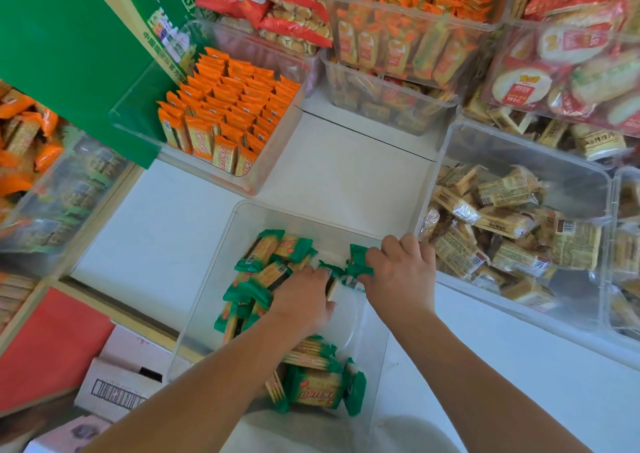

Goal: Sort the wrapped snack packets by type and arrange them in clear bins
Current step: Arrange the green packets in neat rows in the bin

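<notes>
Head view only.

Clear bin (pixel 221 265) sits near-centre on the white desk (pixel 346 175). Both arms reach into it from the near edge. Inside, green packets (pixel 273 255) lie in a loose heap along the left side, with a second clump at the near end. The right half of the floor is mostly bare.

Left grip (pixel 301 300) is palm down on the heap, fingers curled round one packet (pixel 332 289) — only its pale edge shows. Right grip (pixel 401 272) is just beside it at the bin's right wall, clenched on a green packet end (pixel 358 265). The two are close but not touching.

Far left: a second bin (pixel 138 130) holds orange packets (pixel 225 117) stood upright in tidy rows.
Right: a large bin (pixel 450 134) holds tan packets (pixel 502 217) — jumbled, no order.
Far: more bins stacked with orange-wrapped packs (pixel 398 44); red-and-white bags (pixel 571 65) at far right.

Green board (pixel 69 54) leans at far left. A cardboard box (pixel 121 376) sits below the desk edge, near left.
</notes>
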`<state>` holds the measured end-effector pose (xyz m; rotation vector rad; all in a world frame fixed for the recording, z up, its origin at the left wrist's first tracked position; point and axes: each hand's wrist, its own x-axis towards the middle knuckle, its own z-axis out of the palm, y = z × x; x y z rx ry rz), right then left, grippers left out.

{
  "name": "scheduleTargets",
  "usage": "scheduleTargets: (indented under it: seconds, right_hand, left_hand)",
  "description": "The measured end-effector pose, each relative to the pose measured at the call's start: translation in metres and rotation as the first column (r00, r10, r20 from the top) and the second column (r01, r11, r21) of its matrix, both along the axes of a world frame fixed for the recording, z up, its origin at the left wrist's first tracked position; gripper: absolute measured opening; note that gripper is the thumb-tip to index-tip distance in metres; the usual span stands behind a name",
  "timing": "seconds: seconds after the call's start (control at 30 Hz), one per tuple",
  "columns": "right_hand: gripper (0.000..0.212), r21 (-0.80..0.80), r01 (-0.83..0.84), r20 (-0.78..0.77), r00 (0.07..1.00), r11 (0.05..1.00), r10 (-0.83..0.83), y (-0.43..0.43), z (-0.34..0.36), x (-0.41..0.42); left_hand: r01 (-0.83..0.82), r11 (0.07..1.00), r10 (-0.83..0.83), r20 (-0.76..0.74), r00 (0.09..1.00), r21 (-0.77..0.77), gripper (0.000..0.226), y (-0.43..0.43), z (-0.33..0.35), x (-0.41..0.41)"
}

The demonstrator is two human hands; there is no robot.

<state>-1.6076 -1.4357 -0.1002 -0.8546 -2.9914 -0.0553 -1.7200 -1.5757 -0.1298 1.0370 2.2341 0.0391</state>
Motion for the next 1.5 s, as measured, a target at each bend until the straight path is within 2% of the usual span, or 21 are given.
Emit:
scheduleTargets:
  seconds: [0.07, 0.27, 0.4, 0.5, 0.67, 0.8, 0.93, 1.03, 1.1, 1.17, 1.23, 1.33, 1.4, 1.5]
  right_hand:
    - [0.026, -0.012, -0.007, -0.047, 0.999, 1.0, 0.007, 0.001, -0.003, 0.003]
    - [0.025, -0.063, -0.033, -0.183, 0.983, 0.997, 0.021, 0.005, -0.008, 0.012]
    - [0.024, -0.087, -0.021, -0.229, 0.973, 0.996, 0.0, 0.002, -0.01, 0.012]
    - [0.023, -0.105, -0.012, -0.243, 0.97, 0.994, -0.014, 0.003, -0.012, 0.011]
    - [0.021, -0.082, 0.002, -0.247, 0.969, 0.997, -0.023, 0.002, -0.014, 0.01]
    - [0.018, -0.073, -0.001, -0.258, 0.966, 0.997, -0.018, 0.002, -0.017, 0.009]
    - [0.015, -0.085, -0.041, -0.253, 0.967, 0.996, 0.018, 0.002, -0.014, 0.009]
    - [0.027, -0.18, -0.113, -0.194, 0.978, 0.977, 0.077, -0.002, -0.007, 0.016]
    - [0.034, -0.206, -0.135, -0.045, 0.991, 0.969, 0.129, -0.006, -0.004, 0.02]
    - [0.034, -0.183, -0.081, 0.146, 0.983, 0.98, 0.109, -0.01, 0.002, 0.015]
    - [0.029, -0.164, -0.027, 0.263, 0.962, 0.986, 0.07, -0.015, 0.005, 0.009]
    - [0.029, -0.132, 0.025, 0.293, 0.956, 0.991, 0.015, -0.02, 0.007, 0.004]
    - [0.03, -0.129, 0.05, 0.261, 0.965, 0.99, -0.014, -0.02, 0.005, 0.003]
    - [0.03, -0.129, 0.05, 0.221, 0.975, 0.99, -0.021, -0.018, 0.005, 0.006]
  left_hand:
    - [0.033, 0.999, -0.032, 0.013, 0.999, -0.013, 0.066, -0.004, -0.001, -0.001]
    - [0.013, 0.999, -0.012, 0.015, 1.0, -0.05, 0.049, 0.011, -0.001, -0.013]
    - [-0.113, 0.994, 0.113, 0.027, 0.993, -0.007, 0.066, 0.019, -0.003, -0.013]
    - [-0.136, 0.99, 0.136, 0.008, 0.991, -0.036, 0.066, 0.019, -0.008, -0.012]
    - [-0.118, 0.992, 0.123, 0.181, 0.976, -0.037, 0.059, 0.017, -0.004, -0.019]
    - [-0.149, 0.987, 0.12, 0.342, 0.932, 0.059, 0.036, 0.003, 0.009, -0.03]
    - [-0.177, 0.972, 0.111, 0.364, 0.925, 0.152, 0.029, -0.005, 0.011, -0.026]
    - [-0.322, 0.913, 0.196, 0.424, 0.884, 0.25, 0.024, 0.001, 0.01, -0.014]
    - [-0.391, 0.876, 0.227, 0.472, 0.852, 0.283, 0.022, 0.005, 0.01, -0.007]
    - [-0.402, 0.872, 0.222, 0.507, 0.833, 0.278, 0.022, 0.007, 0.011, -0.004]
    - [-0.319, 0.912, 0.155, 0.505, 0.849, 0.257, 0.025, 0.0, 0.02, -0.007]
    - [0.077, 0.989, -0.116, 0.339, 0.934, 0.126, 0.058, -0.024, 0.049, -0.02]
    - [0.318, 0.948, -0.306, 0.217, 0.927, -0.025, 0.077, -0.038, 0.066, -0.023]
    - [0.417, 0.905, -0.397, 0.186, 0.899, -0.085, 0.079, -0.044, 0.07, -0.015]
